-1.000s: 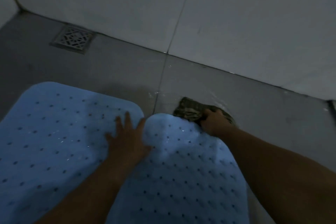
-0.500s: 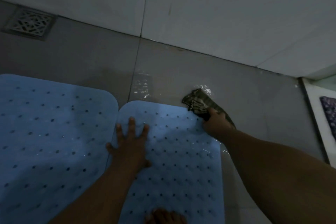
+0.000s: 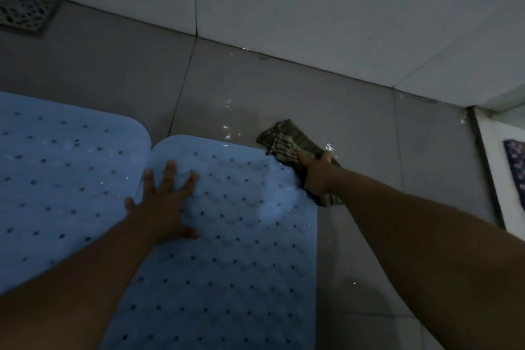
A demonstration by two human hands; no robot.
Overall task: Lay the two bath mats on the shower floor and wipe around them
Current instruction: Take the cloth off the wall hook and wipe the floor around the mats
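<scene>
Two light blue perforated bath mats lie side by side on the grey shower floor (image 3: 284, 88): the left mat (image 3: 62, 173) and the right mat (image 3: 244, 236), their inner edges touching. My left hand (image 3: 163, 202) presses flat with spread fingers on the right mat near its left edge. My right hand (image 3: 316, 173) grips a dark striped cloth (image 3: 287, 138) at the right mat's far right corner. The cloth lies on the wet tiles beside the mat, with water glints around it.
A metal floor drain (image 3: 22, 13) sits at the far left by the wall. White wall tiles (image 3: 312, 8) run along the back. A raised threshold (image 3: 488, 179) borders the floor at right, with a dark patterned rug (image 3: 515, 167) beyond it.
My right hand has slid the cloth to the right along the mat's far edge to its right corner. My left hand stays pressed on the right mat.
</scene>
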